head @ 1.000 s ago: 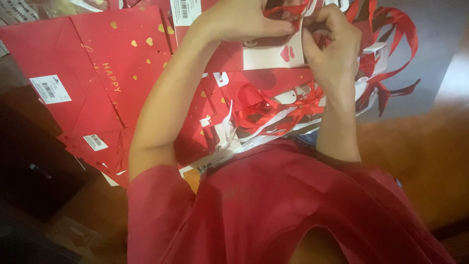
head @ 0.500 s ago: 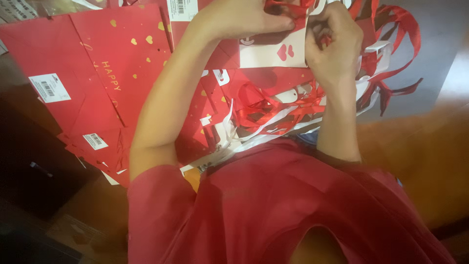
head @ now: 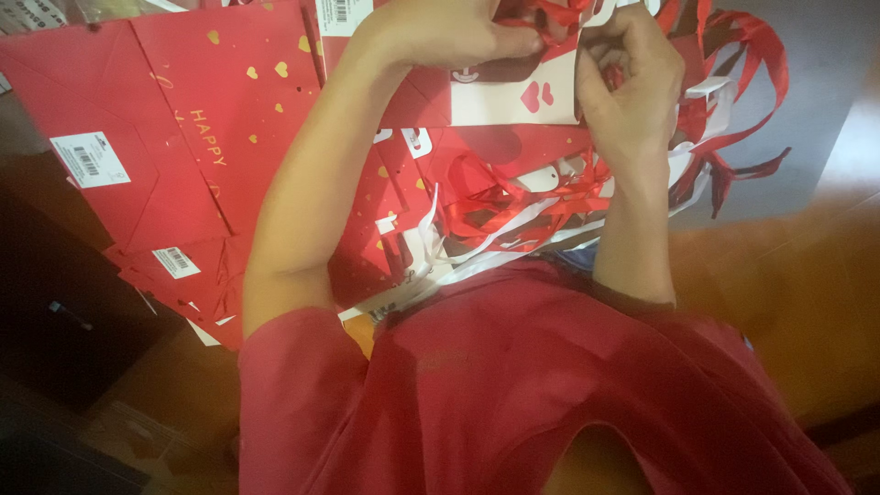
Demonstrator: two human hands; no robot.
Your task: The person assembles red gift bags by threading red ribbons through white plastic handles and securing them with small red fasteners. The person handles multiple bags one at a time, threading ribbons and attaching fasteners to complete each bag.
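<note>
we're looking down over our red shirt (head: 550, 385) at a pile of flattened red gift bags (head: 211, 156) spread across the floor (head: 807, 119), and both our hands are up at the far edge of that pile. our left hand (head: 449, 32) pinches down tight on the top edge of a small white-and-red bag (head: 513, 92) with two hearts on its face, thumb and fingertips closed narrow right where a red ribbon handle (head: 550, 14) meets the bag. it looks like a steadying hold, keeping the bag's mouth from sliding about. our right hand (head: 628, 87) is curled shut at the bag's right edge, fingers wrapped around what seems to be ribbon and paper together; exactly which strand it has we can't tell, the fingers hide it. the bag sits lifted between the two hands, above the loose tangle of red ribbons (head: 522, 197) lying on the pile near our chest. more ribbon (head: 742, 101) trails off the right edge of the pile. the flat bags on the left lie overlapped, white label stickers (head: 89, 158) facing up.
</note>
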